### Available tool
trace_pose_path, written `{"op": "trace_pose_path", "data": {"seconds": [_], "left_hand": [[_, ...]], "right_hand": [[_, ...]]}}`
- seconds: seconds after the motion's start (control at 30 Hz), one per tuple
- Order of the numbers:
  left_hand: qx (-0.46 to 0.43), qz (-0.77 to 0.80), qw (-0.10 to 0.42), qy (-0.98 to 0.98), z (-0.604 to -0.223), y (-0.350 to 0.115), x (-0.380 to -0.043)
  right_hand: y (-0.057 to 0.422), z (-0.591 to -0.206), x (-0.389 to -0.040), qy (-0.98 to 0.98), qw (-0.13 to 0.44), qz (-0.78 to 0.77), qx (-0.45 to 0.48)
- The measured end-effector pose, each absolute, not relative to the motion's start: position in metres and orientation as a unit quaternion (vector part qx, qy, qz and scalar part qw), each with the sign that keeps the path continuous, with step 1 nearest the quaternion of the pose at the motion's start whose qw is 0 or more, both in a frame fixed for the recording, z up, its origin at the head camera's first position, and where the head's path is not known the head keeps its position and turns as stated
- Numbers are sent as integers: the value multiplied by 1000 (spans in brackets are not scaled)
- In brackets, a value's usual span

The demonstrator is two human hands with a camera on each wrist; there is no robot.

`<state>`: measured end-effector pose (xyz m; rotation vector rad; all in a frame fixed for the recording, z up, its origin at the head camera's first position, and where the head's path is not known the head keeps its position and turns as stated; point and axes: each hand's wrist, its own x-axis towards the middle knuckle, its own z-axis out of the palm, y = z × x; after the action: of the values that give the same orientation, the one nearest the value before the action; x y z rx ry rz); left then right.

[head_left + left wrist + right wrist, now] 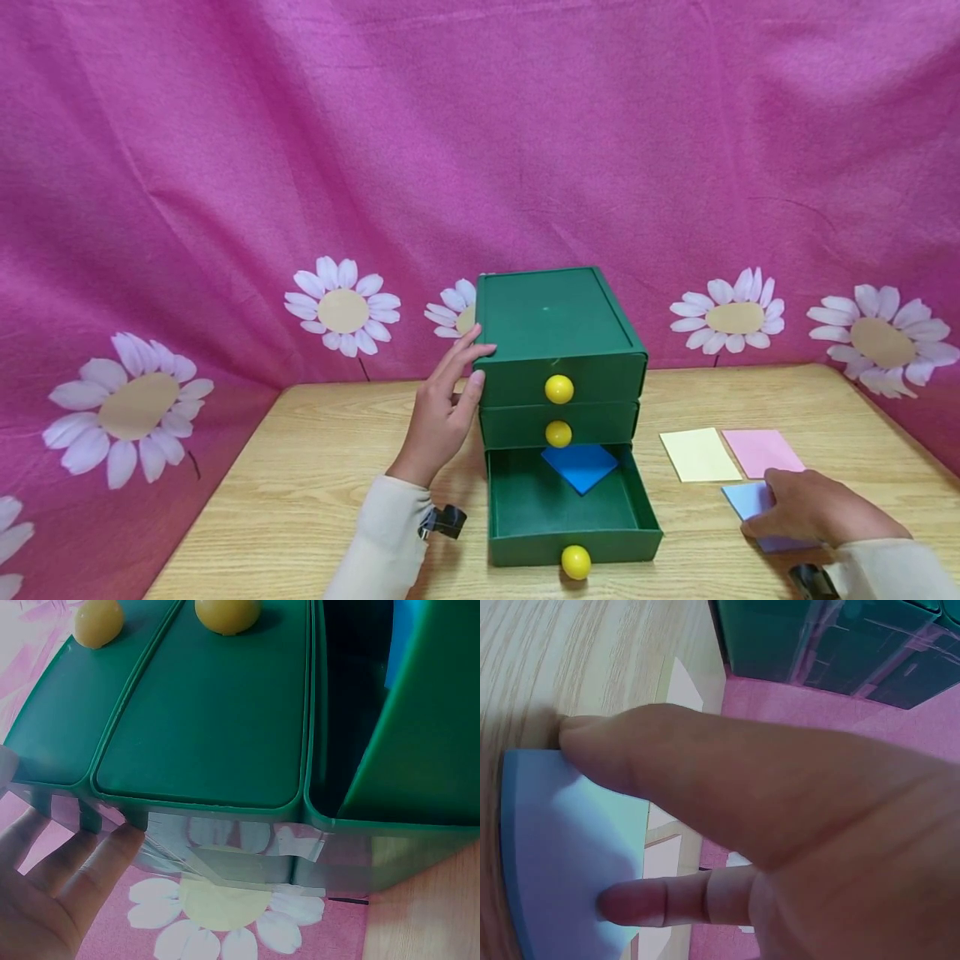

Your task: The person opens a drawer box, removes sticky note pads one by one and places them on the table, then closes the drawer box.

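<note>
A green three-drawer unit [562,317] with yellow knobs stands on the table, its bottom drawer [577,546] pulled out. In that drawer lies a dark blue pad of sticky notes [581,468]. My left hand [442,417] rests against the unit's left side near the top; the left wrist view has the extended fingers [105,862] along that side. At the right, my right hand [817,504] reaches over a light blue sticky-note pad [562,847] on the table. Its thumb [604,746] is at the pad's edge and a straight finger [637,902] touches the top face.
Behind the light blue pad lie a pale yellow note pad [699,455] and a pink note pad [765,452], side by side. A magenta cloth [480,150] with printed daisies hangs behind the wooden table [315,467] and along its sides.
</note>
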<state>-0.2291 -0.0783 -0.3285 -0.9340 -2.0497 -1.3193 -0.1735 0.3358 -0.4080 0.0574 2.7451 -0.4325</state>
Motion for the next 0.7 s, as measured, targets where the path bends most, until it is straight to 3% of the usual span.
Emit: {"op": "trace_pose_path", "data": {"seconds": [0.7], "left_hand": [[-339, -491, 254, -761, -327, -78, -228]], "right_hand": [[341, -413, -182, 968, 198, -146, 39]]}}
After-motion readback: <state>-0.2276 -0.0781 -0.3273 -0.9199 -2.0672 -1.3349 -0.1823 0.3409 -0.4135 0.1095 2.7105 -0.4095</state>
